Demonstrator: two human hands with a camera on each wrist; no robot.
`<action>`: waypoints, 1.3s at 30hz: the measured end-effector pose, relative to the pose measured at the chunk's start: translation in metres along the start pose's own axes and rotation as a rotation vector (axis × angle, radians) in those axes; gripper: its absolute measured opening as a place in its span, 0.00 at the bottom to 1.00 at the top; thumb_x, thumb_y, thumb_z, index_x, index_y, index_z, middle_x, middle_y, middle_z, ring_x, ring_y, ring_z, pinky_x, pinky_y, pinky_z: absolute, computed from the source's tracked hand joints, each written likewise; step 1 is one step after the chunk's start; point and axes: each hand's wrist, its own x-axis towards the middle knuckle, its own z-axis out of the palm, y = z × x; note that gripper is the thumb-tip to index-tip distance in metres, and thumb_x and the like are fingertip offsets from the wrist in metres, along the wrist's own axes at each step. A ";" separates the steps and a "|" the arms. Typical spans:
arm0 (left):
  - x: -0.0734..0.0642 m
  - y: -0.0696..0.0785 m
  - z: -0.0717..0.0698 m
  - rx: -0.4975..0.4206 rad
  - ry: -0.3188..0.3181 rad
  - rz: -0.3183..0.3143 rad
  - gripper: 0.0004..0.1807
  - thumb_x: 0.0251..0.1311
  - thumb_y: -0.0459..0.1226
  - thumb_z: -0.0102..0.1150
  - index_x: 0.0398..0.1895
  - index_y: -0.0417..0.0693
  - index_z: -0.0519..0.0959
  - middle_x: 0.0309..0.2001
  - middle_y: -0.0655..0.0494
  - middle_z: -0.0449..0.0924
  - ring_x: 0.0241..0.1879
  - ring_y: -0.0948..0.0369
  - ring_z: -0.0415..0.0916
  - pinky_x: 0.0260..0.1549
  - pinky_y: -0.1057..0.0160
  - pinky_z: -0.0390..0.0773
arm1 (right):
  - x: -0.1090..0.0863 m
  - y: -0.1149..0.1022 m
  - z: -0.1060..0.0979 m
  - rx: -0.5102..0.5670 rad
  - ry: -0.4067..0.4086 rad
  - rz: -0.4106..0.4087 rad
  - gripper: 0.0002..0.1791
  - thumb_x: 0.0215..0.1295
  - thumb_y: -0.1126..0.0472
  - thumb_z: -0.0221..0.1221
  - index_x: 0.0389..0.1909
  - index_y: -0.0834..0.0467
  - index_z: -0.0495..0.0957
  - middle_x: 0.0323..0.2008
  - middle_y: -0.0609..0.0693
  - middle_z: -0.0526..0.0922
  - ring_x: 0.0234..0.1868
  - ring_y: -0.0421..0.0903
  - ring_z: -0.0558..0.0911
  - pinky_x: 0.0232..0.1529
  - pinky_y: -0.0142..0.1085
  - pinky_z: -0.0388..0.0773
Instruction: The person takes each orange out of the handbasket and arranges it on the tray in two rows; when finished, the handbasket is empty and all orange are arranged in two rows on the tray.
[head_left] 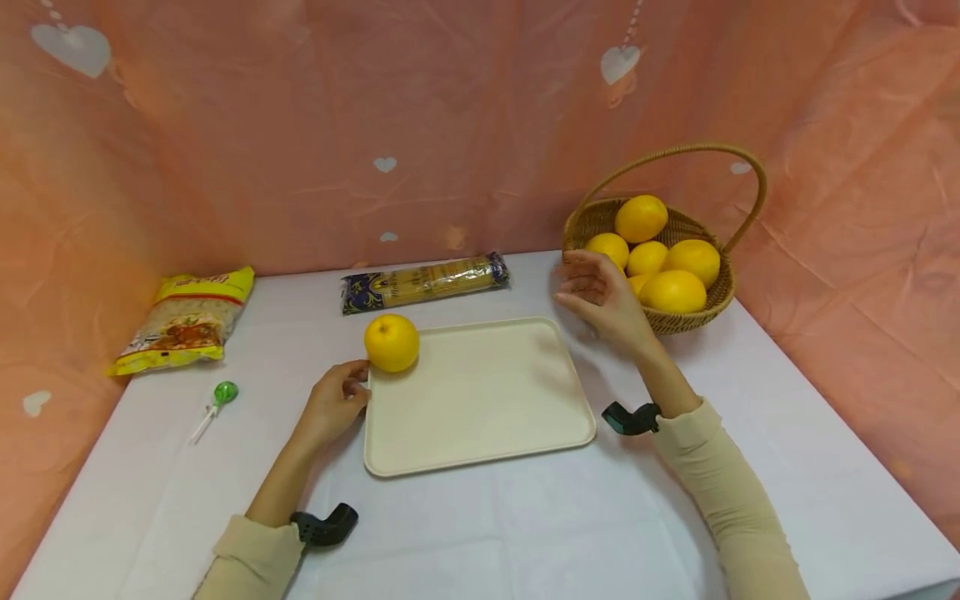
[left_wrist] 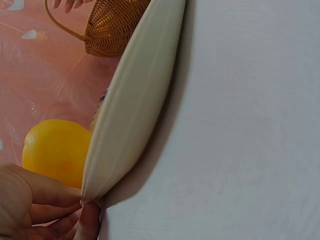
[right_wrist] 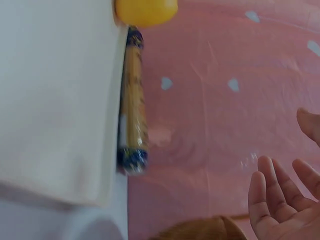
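My left hand point(head_left: 337, 406) pinches the left rim of a cream rectangular tray point(head_left: 487, 400), thumb and fingers at its edge in the left wrist view. A round yellow fruit, like an orange point(head_left: 392, 342), sits in the tray's far left corner, just beyond those fingers. My right hand point(head_left: 603, 300) is raised with nothing in it, fingers loosely bent and spread from the thumb. It overlaps the front left of a wicker basket point(head_left: 693, 321) in the head view. Inside lie several yellow fruits point(head_left: 673, 292), oval and rounded.
Behind the tray lies a clear packet of spaghetti point(head_left: 427, 283) with dark blue ends. A yellow-edged food bag point(head_left: 187, 321) rests at the back left, a green lollipop point(head_left: 225, 392) before it. The basket's tall handle point(head_left: 705, 148) arches up against the pink curtain point(head_left: 465, 125).
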 end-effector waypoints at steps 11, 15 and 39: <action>0.000 0.000 0.000 -0.008 0.004 -0.003 0.25 0.56 0.26 0.51 0.59 0.27 0.66 0.49 0.33 0.72 0.43 0.47 0.72 0.46 0.52 0.72 | 0.003 0.002 -0.043 -0.054 0.142 0.025 0.28 0.59 0.70 0.59 0.61 0.58 0.64 0.48 0.58 0.73 0.40 0.43 0.76 0.38 0.24 0.76; 0.000 -0.001 0.001 -0.008 0.008 0.009 0.25 0.55 0.26 0.51 0.59 0.27 0.66 0.49 0.33 0.72 0.42 0.48 0.73 0.45 0.52 0.72 | 0.006 0.002 -0.054 -0.062 0.181 0.054 0.28 0.59 0.69 0.59 0.60 0.58 0.64 0.47 0.51 0.74 0.39 0.41 0.77 0.38 0.24 0.75; 0.000 0.000 0.000 -0.006 0.021 0.009 0.25 0.55 0.25 0.53 0.58 0.27 0.67 0.48 0.34 0.73 0.41 0.49 0.73 0.41 0.58 0.73 | 0.025 -0.011 -0.096 0.016 0.281 0.137 0.22 0.59 0.66 0.61 0.54 0.56 0.69 0.41 0.48 0.76 0.36 0.38 0.77 0.37 0.22 0.75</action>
